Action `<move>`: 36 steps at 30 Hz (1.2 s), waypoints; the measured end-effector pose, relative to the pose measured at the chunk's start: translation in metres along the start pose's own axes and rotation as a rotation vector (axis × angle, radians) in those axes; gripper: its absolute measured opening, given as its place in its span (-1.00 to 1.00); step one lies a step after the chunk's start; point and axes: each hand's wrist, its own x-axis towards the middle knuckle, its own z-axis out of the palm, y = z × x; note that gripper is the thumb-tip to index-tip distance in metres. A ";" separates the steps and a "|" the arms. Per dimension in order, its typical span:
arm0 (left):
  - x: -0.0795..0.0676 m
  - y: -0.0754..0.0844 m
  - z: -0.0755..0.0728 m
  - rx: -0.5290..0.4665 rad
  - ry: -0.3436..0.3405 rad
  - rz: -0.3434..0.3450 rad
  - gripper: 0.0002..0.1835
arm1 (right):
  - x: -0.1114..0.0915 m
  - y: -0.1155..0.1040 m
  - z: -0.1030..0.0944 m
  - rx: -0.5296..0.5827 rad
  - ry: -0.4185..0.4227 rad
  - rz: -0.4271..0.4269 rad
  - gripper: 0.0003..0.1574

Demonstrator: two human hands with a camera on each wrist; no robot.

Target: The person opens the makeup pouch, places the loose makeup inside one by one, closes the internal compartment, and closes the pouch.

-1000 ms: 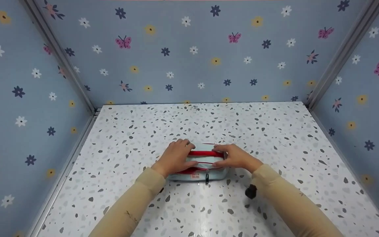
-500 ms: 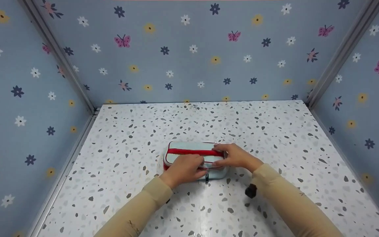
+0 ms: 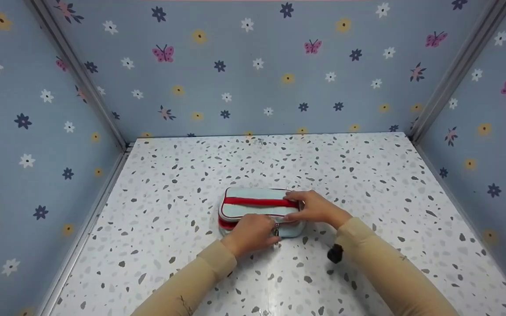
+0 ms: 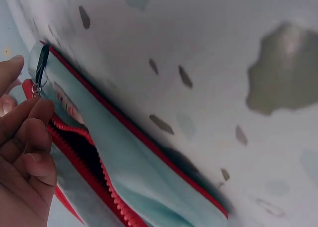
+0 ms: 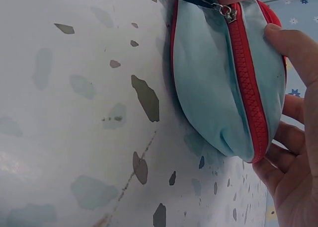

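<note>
A pale blue pencil case [image 3: 253,193] with red trim and a red strap across its top lies on the speckled table. Its red zipper [image 4: 119,199] gapes toward the left end; toward the right end the teeth are joined. My right hand [image 3: 316,208] grips the right end, thumb on the near side of the lid, fingers behind. At the front, my left hand [image 3: 251,232] has its fingertips right at the zipper slider. The dark pull tab [image 4: 43,63] dangles from that slider, with the left thumb apart from it. A small label [image 4: 68,103] shows on the front.
The white speckled table [image 3: 182,171] spreads around the case. Blue panels [image 3: 253,66] printed with flowers and butterflies stand at the back and both sides, joined by metal corner rails. A small black object [image 3: 335,253] shows beside the right sleeve.
My left hand has left the case's left end and come right and nearer, down to the zipper pull at the front. The right hand keeps its grip in the same place.
</note>
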 end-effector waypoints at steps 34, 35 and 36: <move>0.003 -0.006 -0.005 -0.252 -0.069 -0.146 -0.92 | 0.000 0.001 0.001 0.011 0.003 0.039 -0.05; 0.001 -0.006 -0.005 -0.251 -0.060 -0.138 -0.92 | 0.000 0.001 0.002 0.010 0.003 0.036 -0.05; 0.000 -0.007 -0.005 -0.249 -0.051 -0.131 -0.93 | -0.001 0.001 0.002 0.012 0.002 0.037 -0.06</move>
